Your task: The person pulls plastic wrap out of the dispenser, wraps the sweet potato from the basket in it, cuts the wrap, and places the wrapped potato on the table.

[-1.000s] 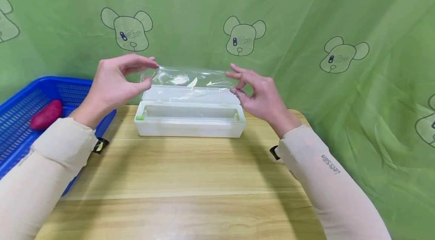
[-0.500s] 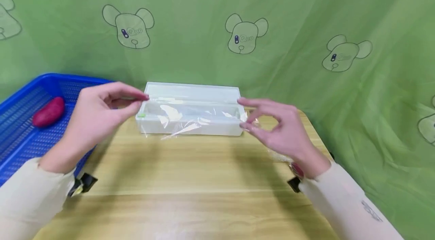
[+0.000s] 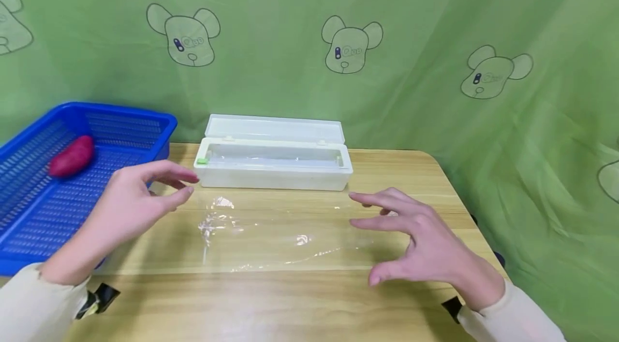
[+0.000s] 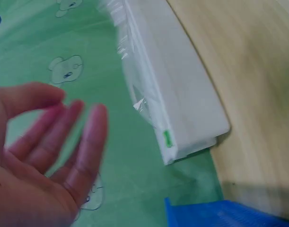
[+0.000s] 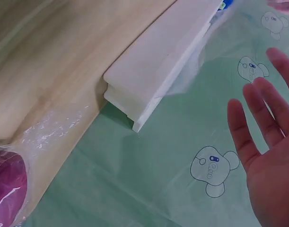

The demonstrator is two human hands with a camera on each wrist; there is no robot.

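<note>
Head view – film: clear sheet of film (image 3: 275, 234) lying flat on the table (image 3: 309, 304), just near of the dispenser (image 3: 273, 167), between both hands; crinkled at its left end.
Head view – left hand: left hand (image 3: 130, 205) hovering at the film's left edge, fingers relaxed and slightly bent, pinching nothing.
Head view – right hand: right hand (image 3: 425, 242) at the film's right edge, fingers spread and straight, low over the table, holding nothing; touching the film or not, cannot tell.
Head view – dispenser: white box, lid standing open at the far side, roll inside, green tab at its left end.
Head view – surroundings: blue basket (image 3: 29, 207) at far left, a sweet potato (image 3: 71, 156) inside it.
Left wrist view – hand: fingers (image 4: 90, 142) blurred, loosely open, empty; dispenser (image 4: 175, 90) well apart from them.
Right wrist view – hand: fingers (image 5: 258, 118) straight and apart, empty; something purple under wrap (image 5: 7, 182) at the table edge, near left corner of the picture.
Step in hand: probably laying out a cut sheet, both hands just off it.
Next move calls for: likely something set on the middle of the film, kept flat and unfolded; thin, clingy stuff, so a light touch at the edges.
</note>
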